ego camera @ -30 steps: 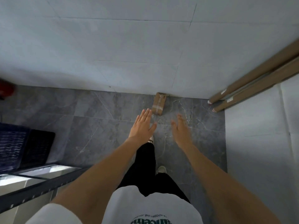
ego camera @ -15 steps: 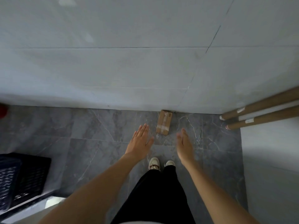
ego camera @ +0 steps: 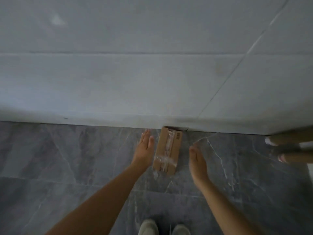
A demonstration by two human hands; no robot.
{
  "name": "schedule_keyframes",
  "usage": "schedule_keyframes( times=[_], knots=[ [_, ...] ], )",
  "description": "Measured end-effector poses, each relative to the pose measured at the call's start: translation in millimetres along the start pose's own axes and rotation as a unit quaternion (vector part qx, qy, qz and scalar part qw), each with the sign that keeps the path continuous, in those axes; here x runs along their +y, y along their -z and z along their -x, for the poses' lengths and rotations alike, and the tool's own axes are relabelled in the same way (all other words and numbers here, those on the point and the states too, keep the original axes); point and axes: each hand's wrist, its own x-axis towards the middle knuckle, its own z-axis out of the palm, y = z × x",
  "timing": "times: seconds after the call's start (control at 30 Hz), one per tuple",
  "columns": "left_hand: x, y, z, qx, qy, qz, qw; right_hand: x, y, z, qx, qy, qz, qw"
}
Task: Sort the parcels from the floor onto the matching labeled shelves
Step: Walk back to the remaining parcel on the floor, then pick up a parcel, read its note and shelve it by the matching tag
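Both grips wide, holding nothing: left hand point(ego camera: 144, 150) just beside cardboard parcel point(ego camera: 167, 152), right hand point(ego camera: 197, 161) near its other side. Parcel on floor point(ego camera: 76, 158), far end against wall point(ego camera: 118, 85). Risks: glossy tape slipping under fingers; one-sided squeeze skidding parcel along wall.

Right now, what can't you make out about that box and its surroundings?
Head view only:
- cardboard box: label print too blurred to read.
- cardboard tubes: cut off by the right edge.
- shelves: out of frame.
- left hand, right hand: motion-blurred, contact with the box unclear.
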Motion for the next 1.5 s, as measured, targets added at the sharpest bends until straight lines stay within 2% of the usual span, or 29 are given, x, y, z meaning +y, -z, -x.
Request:
schedule_keyframes(
  times=[0.13,0.2,0.33,0.5,0.77,1.03,1.13,1.23,1.33,1.4,1.5],
  knots=[
    [-63,-65,-69,-0.011,0.026,0.058,0.998,66,-49,-73,-0.005,-0.058,-0.035,0.998],
    [-79,-88,-92,-0.021,0.079,0.106,0.991,80,-71,-98,-0.013,-0.060,-0.074,0.995],
    [-93,-110,-112,-0.036,0.136,0.144,0.980,81,-92,-121,-0.028,-0.076,-0.154,0.985],
    [-73,-94,-92,-0.028,0.176,0.155,0.972,59,-83,-98,-0.044,-0.095,-0.190,0.976],
    [44,-19,21,-0.017,0.159,0.188,0.969,-44,-16,13,-0.054,-0.088,-0.201,0.974],
    [212,103,200,0.024,0.141,0.237,0.961,-225,80,201,-0.074,-0.062,-0.180,0.979],
    [260,143,267,0.028,0.107,0.243,0.964,-276,111,268,-0.071,-0.044,-0.189,0.978],
    [290,177,314,0.028,0.080,0.257,0.963,-311,131,329,-0.086,-0.010,-0.216,0.973],
    [316,206,351,0.031,0.032,0.255,0.966,-316,132,351,-0.088,0.013,-0.251,0.964],
    [335,225,376,0.033,0.006,0.256,0.966,-318,131,356,-0.096,0.047,-0.247,0.963],
    [364,257,425,0.025,-0.030,0.261,0.964,-363,151,409,-0.075,0.084,-0.229,0.967]
  ],
)
